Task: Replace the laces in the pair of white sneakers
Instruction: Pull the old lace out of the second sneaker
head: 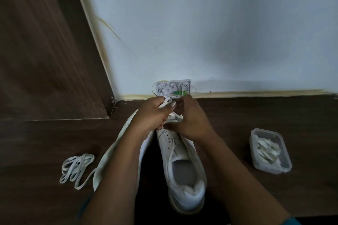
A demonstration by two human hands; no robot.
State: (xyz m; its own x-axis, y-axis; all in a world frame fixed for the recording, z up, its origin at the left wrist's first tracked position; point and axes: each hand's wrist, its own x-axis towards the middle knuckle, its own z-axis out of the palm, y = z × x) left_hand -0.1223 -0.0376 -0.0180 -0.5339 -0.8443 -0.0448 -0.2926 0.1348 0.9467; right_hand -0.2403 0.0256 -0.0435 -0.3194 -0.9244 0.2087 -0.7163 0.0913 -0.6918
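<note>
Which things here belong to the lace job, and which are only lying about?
Job:
left hand and right hand, both on the lace
left sneaker
right sneaker
loose lace
tub of laces

Lying about:
wall box
wood panel

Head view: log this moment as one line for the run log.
left hand grips lace | right hand pinches lace at sneaker eyelets | loose lace on floor | plastic tub holding laces

We see white sneakers [184,151] on a dark brown, wood-grained worktop [274,113]. There is a white lace [76,168], cream-white laces [268,150] in a clear container [253,151], a pale bluish-white wall [201,33], and a white box [172,87] with a green connector [180,93].
</note>
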